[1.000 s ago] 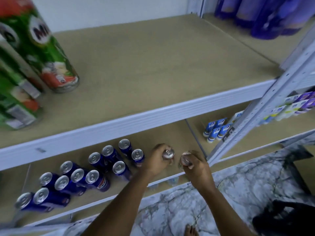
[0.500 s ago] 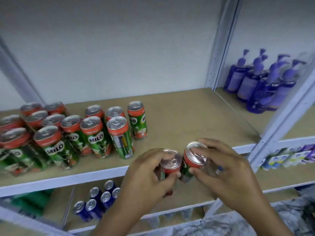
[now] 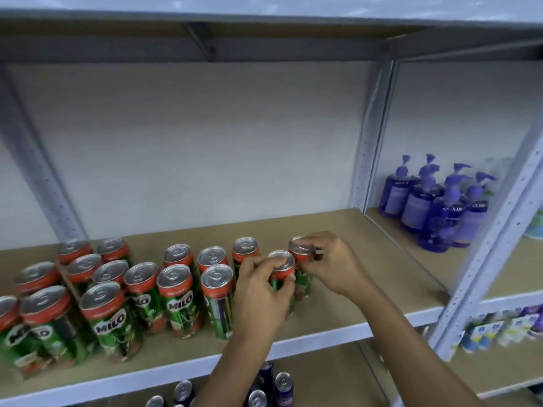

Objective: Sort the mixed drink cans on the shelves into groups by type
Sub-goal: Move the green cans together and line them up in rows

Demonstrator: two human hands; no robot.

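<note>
Both hands have a Milo can each on the shelf [image 3: 338, 230]: left hand [image 3: 258, 301] fingers wrapped round one can [image 3: 280, 267], right hand [image 3: 332, 264] pinching another can [image 3: 299, 248] by its rim, near the front edge.

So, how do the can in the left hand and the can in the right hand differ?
The left hand grips its can round the body; the right hand pinches its can near the top rim. The left hand's can is nearer the shelf front, the right hand's further back. Both are green Milo cans with orange tops.
</note>
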